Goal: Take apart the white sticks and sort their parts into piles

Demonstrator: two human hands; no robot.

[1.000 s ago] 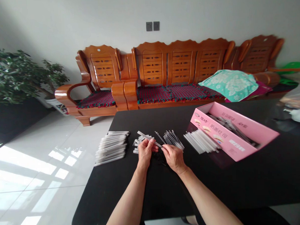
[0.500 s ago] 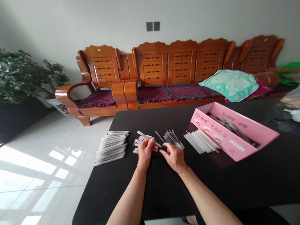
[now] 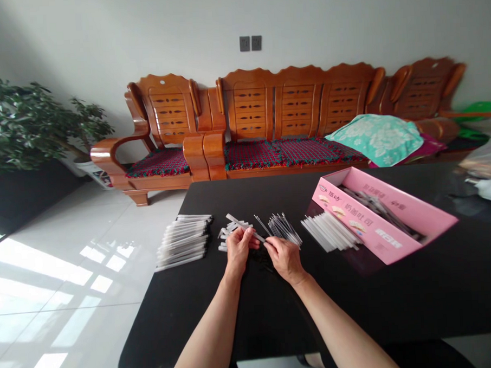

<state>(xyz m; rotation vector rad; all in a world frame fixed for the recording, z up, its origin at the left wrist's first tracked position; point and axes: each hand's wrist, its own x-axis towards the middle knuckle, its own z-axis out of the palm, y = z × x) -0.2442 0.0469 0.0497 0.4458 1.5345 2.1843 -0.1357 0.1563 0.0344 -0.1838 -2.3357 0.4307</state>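
Note:
Slanting up and to the left over the table is a slim white pen (image 3: 236, 221), with my left hand (image 3: 238, 248) closed around its barrel. My right hand (image 3: 284, 257) pinches the pen's near end. Whatever small part sits under those fingertips is hidden. Below both hands lie small black pieces (image 3: 264, 261), hard to make out against the black top. Short white caps (image 3: 224, 234) lie just beyond my left hand. Thin dark refills (image 3: 283, 225) are spread past my right hand.
Left on the black table (image 3: 174, 328) is a stack of white pens with black ends (image 3: 185, 241). White tubes (image 3: 329, 230) lie beside a pink box (image 3: 367, 227) holding more greyish pieces. A wooden sofa (image 3: 282, 101) stands behind; a plastic bag (image 3: 486, 160) is far right.
My right hand has moved slightly left, and its fingertips have closed onto the pen's near end. The gap between the hands has narrowed. My left hand has hardly moved.

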